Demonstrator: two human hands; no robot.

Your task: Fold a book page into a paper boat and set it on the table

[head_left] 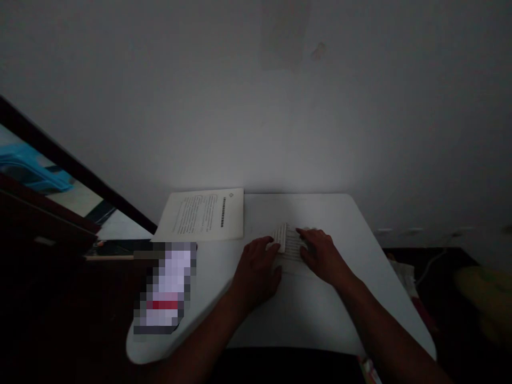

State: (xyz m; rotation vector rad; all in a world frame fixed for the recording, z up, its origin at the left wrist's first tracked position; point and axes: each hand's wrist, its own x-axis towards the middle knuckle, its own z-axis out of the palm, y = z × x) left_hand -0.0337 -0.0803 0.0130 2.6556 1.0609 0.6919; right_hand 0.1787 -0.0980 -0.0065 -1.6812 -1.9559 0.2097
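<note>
A small printed sheet of paper (295,248), folded in part, lies on the white table between my hands. One flap of it stands out as a lighter, slanted piece near its left side. My left hand (258,266) rests at the paper's left edge, fingers bent and apart, fingertips touching the flap. From the other side, my right hand (322,253) lies over the right part of the sheet, index finger and thumb spread apart on it. That part of the paper is hidden beneath the hand.
A printed booklet or sheet (204,216) lies at the table's back left. In front of it, a pixelated phone-like object (170,288) rests near the left edge. The white table (296,314) meets a grey wall (256,117). A dark slanted frame (80,168) stands left.
</note>
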